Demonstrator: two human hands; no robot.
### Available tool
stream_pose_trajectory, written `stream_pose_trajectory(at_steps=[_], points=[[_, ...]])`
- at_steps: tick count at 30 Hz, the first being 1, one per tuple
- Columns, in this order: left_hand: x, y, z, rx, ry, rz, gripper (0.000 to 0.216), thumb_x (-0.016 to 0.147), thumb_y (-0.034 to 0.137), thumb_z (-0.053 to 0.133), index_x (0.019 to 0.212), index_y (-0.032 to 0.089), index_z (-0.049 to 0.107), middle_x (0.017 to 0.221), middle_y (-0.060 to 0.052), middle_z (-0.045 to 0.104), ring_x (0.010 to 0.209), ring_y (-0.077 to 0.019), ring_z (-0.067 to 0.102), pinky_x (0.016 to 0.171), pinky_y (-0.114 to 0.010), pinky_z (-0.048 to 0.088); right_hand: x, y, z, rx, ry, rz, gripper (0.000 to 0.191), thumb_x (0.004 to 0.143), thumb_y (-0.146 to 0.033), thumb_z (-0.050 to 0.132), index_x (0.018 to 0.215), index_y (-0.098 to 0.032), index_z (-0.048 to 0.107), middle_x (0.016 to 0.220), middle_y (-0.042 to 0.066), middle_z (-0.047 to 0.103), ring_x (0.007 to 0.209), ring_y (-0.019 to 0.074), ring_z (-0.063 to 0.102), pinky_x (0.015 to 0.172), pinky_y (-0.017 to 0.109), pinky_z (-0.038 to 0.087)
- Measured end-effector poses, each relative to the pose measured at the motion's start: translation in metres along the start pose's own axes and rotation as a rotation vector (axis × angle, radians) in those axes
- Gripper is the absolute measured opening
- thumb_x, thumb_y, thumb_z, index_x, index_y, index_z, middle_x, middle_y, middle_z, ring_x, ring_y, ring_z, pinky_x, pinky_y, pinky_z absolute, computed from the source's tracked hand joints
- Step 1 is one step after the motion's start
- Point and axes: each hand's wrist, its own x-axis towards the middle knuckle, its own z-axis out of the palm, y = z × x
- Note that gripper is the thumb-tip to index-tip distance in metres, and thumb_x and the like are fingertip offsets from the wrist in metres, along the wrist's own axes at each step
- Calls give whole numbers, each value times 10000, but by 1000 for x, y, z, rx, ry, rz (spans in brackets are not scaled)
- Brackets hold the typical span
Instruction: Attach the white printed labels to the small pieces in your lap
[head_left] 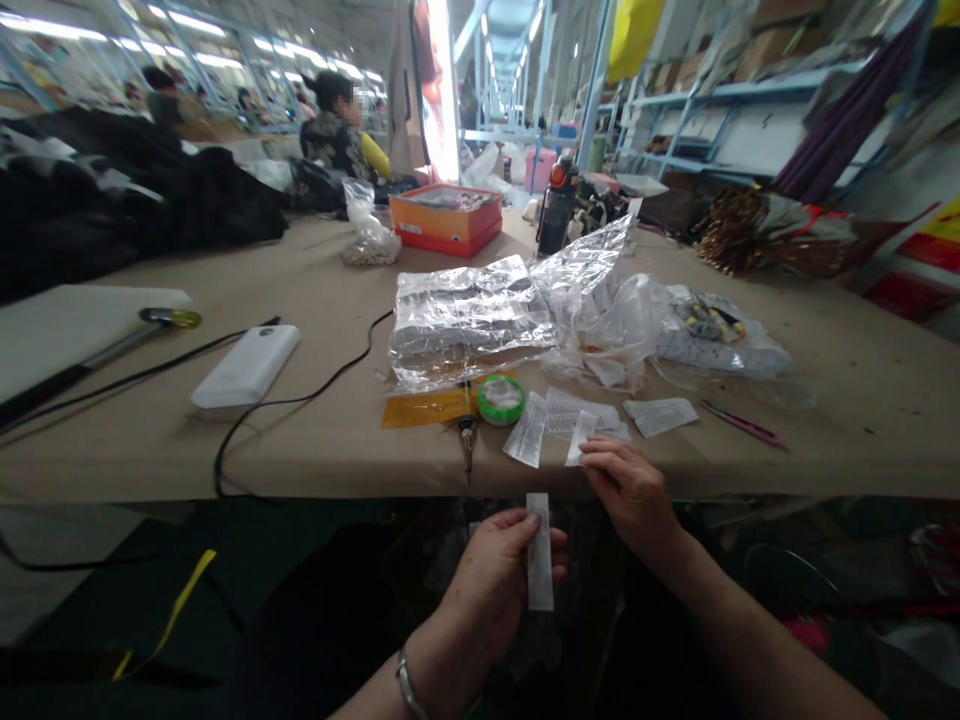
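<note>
Below the table's front edge, my left hand (pixel 487 570) pinches a narrow whitish strip (pixel 540 575) between thumb and fingers. My right hand (pixel 630 490) is at the table edge, its bunched fingertips on the end of a small white strip (pixel 577 446). Whether the fingers grip it or only press on it is hard to see. Beside that lie a printed paper piece (pixel 528 432), a sheet with rows of small print (pixel 574 408) and another white piece (pixel 660 416). A round green tin (pixel 501 398) and a soldering iron (pixel 467 440) lie to the left.
Silvery plastic packaging (pixel 472 310) and a clear bag (pixel 615 330) lie behind the papers. Pink-handled tweezers (pixel 750 425) are at right. A white power bank (pixel 247 366) and black cable (pixel 322 395) lie left. Farther back stand an orange box (pixel 450 232) and bottle (pixel 555 210); a person (pixel 337 140) sits beyond.
</note>
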Motion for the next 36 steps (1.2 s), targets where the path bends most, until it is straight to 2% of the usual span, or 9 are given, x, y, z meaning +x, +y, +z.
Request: stream_pose_trajectory(at_steps=[3, 7, 10, 18, 23, 32, 34, 36], points=[[-1, 2, 2, -46, -17, -32, 107, 812, 162, 537, 868, 86, 587, 695, -95, 668, 547, -159, 617, 571, -305, 517, -7, -15, -4, 145, 1, -53, 119, 867, -126, 523, 883, -214, 602, 1000, 64, 653, 1078, 219, 566, 907, 407, 474], [3, 0, 1, -148, -142, 46, 106, 761, 108, 573, 834, 59, 631, 699, -92, 657, 568, -136, 597, 558, -245, 480, -21, -40, -4, 259, -195, -260, 119, 878, -129, 501, 882, -195, 600, 1029, 73, 652, 1105, 216, 548, 939, 419, 455], [6, -5, -2, -206, -162, 71, 55, 707, 72, 606, 749, 53, 636, 661, -84, 641, 584, -126, 583, 579, -224, 458, -30, -47, -2, 236, -267, -355, 143, 882, -90, 482, 868, -176, 595, 1044, 66, 653, 1113, 192, 541, 984, 402, 415], [0, -5, 2, -224, -135, 96, 94, 666, 151, 676, 704, 70, 646, 665, -87, 655, 607, -144, 594, 593, -234, 452, -31, -53, -1, 227, -304, -361, 146, 894, -81, 467, 888, -166, 586, 1051, 66, 653, 1133, 176, 529, 1002, 380, 405], [-3, -3, 3, -203, -153, 87, 61, 649, 109, 673, 677, 58, 656, 664, -97, 665, 585, -128, 594, 560, -206, 448, -33, -55, 3, 236, -288, -359, 158, 895, -74, 453, 896, -160, 586, 1081, 74, 647, 1168, 184, 508, 1006, 393, 417], [4, -10, 3, -211, -39, 27, 37, 684, 75, 654, 719, 68, 650, 683, -92, 671, 581, -135, 617, 525, -195, 461, -39, -57, 4, 121, -369, -366, 162, 893, -97, 449, 844, -160, 590, 1004, 47, 661, 1146, 169, 514, 1029, 359, 394], [5, -10, 4, -196, -33, 13, 38, 697, 64, 644, 734, 68, 636, 689, -95, 673, 570, -133, 618, 505, -190, 459, -37, -55, -1, 116, -384, -370, 127, 892, -125, 469, 936, -153, 585, 1016, 52, 659, 1138, 171, 517, 1027, 348, 397], [5, -9, 4, -149, -18, -6, 46, 731, 81, 626, 776, 71, 624, 700, -106, 679, 556, -142, 623, 508, -213, 481, -33, -44, -11, 108, -333, -346, 204, 895, -171, 482, 1088, -146, 543, 1051, 67, 651, 1146, 183, 509, 1014, 353, 413]])
